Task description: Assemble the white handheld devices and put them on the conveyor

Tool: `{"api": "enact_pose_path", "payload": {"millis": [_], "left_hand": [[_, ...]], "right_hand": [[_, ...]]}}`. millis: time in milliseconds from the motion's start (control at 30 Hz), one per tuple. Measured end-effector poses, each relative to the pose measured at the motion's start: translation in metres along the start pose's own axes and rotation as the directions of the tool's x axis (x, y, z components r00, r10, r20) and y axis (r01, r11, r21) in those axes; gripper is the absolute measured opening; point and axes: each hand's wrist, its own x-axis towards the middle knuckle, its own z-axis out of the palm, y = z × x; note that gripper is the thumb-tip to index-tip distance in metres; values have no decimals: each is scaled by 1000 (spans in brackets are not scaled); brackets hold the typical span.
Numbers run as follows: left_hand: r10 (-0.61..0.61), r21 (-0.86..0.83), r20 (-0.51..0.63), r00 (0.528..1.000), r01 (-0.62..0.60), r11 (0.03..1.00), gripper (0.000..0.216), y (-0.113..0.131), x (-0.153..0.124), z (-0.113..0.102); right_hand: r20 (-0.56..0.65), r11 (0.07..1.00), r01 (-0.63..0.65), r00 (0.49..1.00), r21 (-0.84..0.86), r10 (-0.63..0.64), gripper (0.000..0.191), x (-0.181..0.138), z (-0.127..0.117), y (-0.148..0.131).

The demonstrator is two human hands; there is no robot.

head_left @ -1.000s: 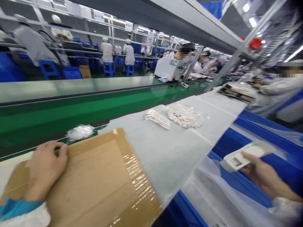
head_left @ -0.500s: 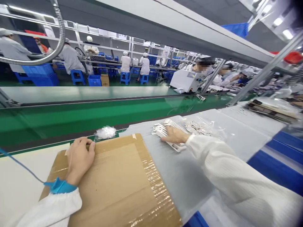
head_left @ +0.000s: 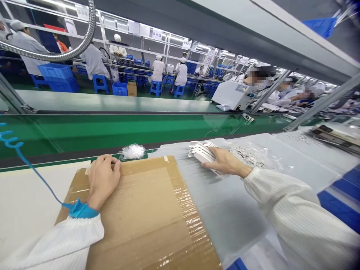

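On the far left part of a taped cardboard sheet [head_left: 146, 202] rests my left hand [head_left: 103, 178], its fingers curled down at the far edge. Their tips are hidden, so what lies under them cannot be made out. A blue wrist strap with a coiled cord circles that wrist. To the right, my right hand [head_left: 223, 161] is closed around a row of white plastic parts [head_left: 201, 153], long and slim, standing side by side on a grey-white sheet [head_left: 225, 206]. Thumb is on the near side, fingers reach over the far side.
Clear plastic scraps [head_left: 132, 151] lie beyond the cardboard. A bag of small metallic parts [head_left: 249, 155] is right of the white parts. Behind runs a green conveyor belt [head_left: 126, 129] with a white machine [head_left: 232, 95] past it. A metal post [head_left: 323, 99] slants at right; co-workers sit farther off.
The view has shifted, so most things appear farther right. My right hand has closed more around the white parts, which now look tilted and bunched. My left hand stays on the cardboard.
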Motion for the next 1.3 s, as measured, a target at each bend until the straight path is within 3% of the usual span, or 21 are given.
{"api": "enact_pose_path", "payload": {"millis": [100,200,267,333,367,467,600,733,800,867,933,1033,1167,1300], "left_hand": [[-10,0,9,1000,10,1000,28,1,0,-1],[-8,-5,10,1000,8,1000,27,1,0,-1],[-5,-4,-1,1000,5,1000,27,1,0,0],[-8,-1,-3,1000,8,1000,28,2,0,0],[-10,0,-1,1000,10,1000,28,2,0,0],[-13,-2,3,1000,13,1000,27,2,-1,-1],[-7,-6,-1,1000,7,1000,24,3,-1,-1],[-10,-9,-5,1000,10,1000,23,3,-2,-1],[-16,-10,-6,1000,16,1000,23,3,-2,-2],[-20,-9,1,1000,20,1000,23,4,-2,-2],[-18,-4,10,1000,18,1000,23,5,-2,-3],[-11,2,8,1000,11,1000,23,4,-2,-3],[-2,-8,-6,1000,2,1000,25,1,-1,-1],[-5,-24,1,1000,5,1000,25,0,-1,-1]], "right_hand": [[-1,999,38,999,17,-38,50,-5,10,0],[-116,999,44,992,-19,-46,65,-18,19,-2],[-215,991,67,972,-114,-90,52,-29,21,-5],[-246,964,118,953,-237,-178,25,-38,21,-6],[-231,947,148,948,-286,-218,16,-42,21,-7],[-185,917,215,940,-335,-288,21,-53,19,-6],[-163,912,304,920,-275,-356,27,-73,9,-4],[-23,836,485,862,-255,-507,29,-99,-1,2],[6,832,504,856,-231,-517,32,-110,2,10],[-49,898,403,907,-178,-417,34,-119,10,20],[-140,977,199,968,-73,-208,30,-125,22,24],[-179,994,-65,981,83,79,29,-130,39,15],[-100,973,-154,980,170,172,36,-128,49,-7],[-17,945,-235,969,227,245,30,-134,29,-8]]}}
